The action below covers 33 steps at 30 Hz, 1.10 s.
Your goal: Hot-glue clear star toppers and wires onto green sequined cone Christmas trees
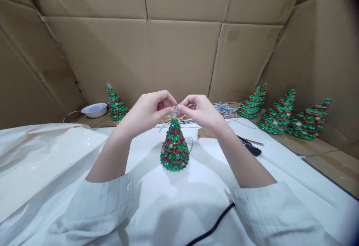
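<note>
A small green beaded Christmas tree (174,147) stands upright on the white table, wound with red garland and dotted with baubles. At its tip is a clear, pale star topper (175,111). My left hand (154,107) pinches the star from the left, thumb and fingertips closed on it. From the other side my right hand (198,109) pinches it too, thumb and index finger together. Both hands meet just above the tree, and the fingertips partly cover the star. A thin dark wire curls out at the tree's right side.
Several similar trees stand behind, one at the left (116,104) and others at the right (276,113). A white bowl (94,110) sits back left, bundled wires (224,108) lie behind my hands. Black-handled pliers (249,146), a black cable (210,231) and white sheeting (42,156) lie around.
</note>
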{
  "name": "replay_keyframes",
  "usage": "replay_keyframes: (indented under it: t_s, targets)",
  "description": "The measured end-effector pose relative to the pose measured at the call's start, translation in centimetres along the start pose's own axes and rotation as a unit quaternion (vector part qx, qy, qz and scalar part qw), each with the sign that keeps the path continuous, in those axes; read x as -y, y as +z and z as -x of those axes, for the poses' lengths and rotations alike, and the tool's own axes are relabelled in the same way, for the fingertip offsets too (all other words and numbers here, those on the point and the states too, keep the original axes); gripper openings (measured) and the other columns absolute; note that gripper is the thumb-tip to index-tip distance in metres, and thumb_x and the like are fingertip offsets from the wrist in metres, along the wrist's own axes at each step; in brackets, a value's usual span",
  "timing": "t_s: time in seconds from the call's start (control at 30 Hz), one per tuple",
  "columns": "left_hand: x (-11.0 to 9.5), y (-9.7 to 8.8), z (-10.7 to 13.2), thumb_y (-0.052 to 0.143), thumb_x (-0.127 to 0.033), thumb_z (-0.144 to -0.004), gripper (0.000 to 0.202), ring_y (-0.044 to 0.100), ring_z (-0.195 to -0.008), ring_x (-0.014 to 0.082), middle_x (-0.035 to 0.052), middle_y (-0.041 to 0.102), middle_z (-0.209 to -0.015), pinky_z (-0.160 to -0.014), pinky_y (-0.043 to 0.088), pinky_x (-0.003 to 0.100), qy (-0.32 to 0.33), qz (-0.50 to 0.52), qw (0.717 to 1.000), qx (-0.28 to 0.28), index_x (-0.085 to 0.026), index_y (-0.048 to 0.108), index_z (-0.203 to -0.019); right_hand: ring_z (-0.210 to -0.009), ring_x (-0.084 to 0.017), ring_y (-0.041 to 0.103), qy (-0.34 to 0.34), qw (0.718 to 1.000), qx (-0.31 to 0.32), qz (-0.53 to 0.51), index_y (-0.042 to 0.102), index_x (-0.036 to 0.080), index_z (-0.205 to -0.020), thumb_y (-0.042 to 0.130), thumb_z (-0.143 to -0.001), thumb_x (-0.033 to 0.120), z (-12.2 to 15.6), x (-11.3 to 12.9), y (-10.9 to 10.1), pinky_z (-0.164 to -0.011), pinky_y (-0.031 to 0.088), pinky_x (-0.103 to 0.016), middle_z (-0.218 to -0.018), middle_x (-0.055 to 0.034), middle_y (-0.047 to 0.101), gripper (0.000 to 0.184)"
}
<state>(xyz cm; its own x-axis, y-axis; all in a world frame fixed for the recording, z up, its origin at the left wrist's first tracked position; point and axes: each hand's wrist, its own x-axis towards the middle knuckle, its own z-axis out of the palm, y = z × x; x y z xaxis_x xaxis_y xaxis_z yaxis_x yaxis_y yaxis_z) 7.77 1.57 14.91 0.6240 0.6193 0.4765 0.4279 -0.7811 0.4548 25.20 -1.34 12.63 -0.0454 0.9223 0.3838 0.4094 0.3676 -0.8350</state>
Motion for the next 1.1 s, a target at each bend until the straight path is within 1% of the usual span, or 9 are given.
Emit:
replay_keyframes:
  t_s: [0.1,0.23,0.5,0.67,0.93,1.1]
  targets:
    - [0.06,0.00,-0.02,0.052,-0.030,-0.081,0.014,0.056,-0.061,0.0116,0.0009,0.064,-0.072,-0.051,0.041,0.022,0.001,-0.008,1.000,-0.002,-0.019,0.061,-0.084,-0.067,-0.016,0.066,0.012,1.000,-0.005,-0.004,0.057,0.015,-0.071,0.063,-0.075,0.026,0.02,0.12,0.07,-0.058,0.053,-0.027,-0.065,-0.0040,0.065,0.014]
    - [0.12,-0.01,-0.02,0.052,-0.031,-0.081,0.015,0.057,-0.062,0.0120,0.0016,0.064,-0.072,-0.051,0.041,0.022,0.002,-0.009,1.000,-0.001,-0.019,0.061,-0.085,-0.065,-0.016,0.066,0.009,1.000,-0.003,-0.006,0.057,0.015,-0.071,0.063,-0.075,0.026,0.01,0.11,0.12,-0.057,0.054,-0.027,-0.064,-0.0029,0.063,0.014]
    - [-0.02,-0.10,0.00,0.052,-0.030,-0.079,0.013,0.056,-0.061,0.0119,0.0004,0.063,-0.069,-0.050,0.040,0.021,-0.003,-0.010,1.000,0.002,-0.020,0.061,-0.082,-0.063,-0.015,0.065,-0.027,1.000,0.006,0.014,0.055,0.015,-0.071,0.059,-0.078,0.026,0.09,-0.02,0.11,-0.056,0.053,-0.027,-0.064,-0.0022,0.061,0.013]
    - [-0.14,-0.15,-0.05,0.052,-0.029,-0.077,0.012,0.055,-0.058,0.0120,-0.0004,0.061,-0.064,-0.050,0.039,0.022,-0.005,-0.022,1.000,0.002,-0.021,0.061,-0.080,-0.064,-0.015,0.064,-0.061,0.997,0.005,0.036,0.054,0.017,-0.071,0.058,-0.078,0.027,0.23,-0.09,0.05,-0.059,0.051,-0.027,-0.067,-0.0022,0.062,0.014]
    - [-0.23,-0.18,-0.15,0.053,-0.029,-0.076,0.011,0.054,-0.055,0.0124,-0.0012,0.060,-0.061,-0.049,0.036,0.023,-0.010,-0.027,1.000,0.007,-0.022,0.061,-0.079,-0.062,-0.013,0.062,-0.062,0.998,0.020,0.018,0.053,0.017,-0.070,0.059,-0.077,0.025,0.25,-0.01,-0.06,-0.056,0.051,-0.026,-0.066,-0.0008,0.060,0.012]
    - [-0.20,-0.19,-0.12,0.053,-0.028,-0.076,0.011,0.055,-0.057,0.0129,-0.0008,0.061,-0.062,-0.050,0.038,0.023,-0.014,-0.008,1.000,0.012,-0.022,0.061,-0.078,-0.063,-0.014,0.062,-0.047,0.998,0.030,0.004,0.053,0.017,-0.070,0.059,-0.077,0.025,0.31,0.04,-0.10,-0.054,0.051,-0.026,-0.064,-0.0004,0.058,0.012]
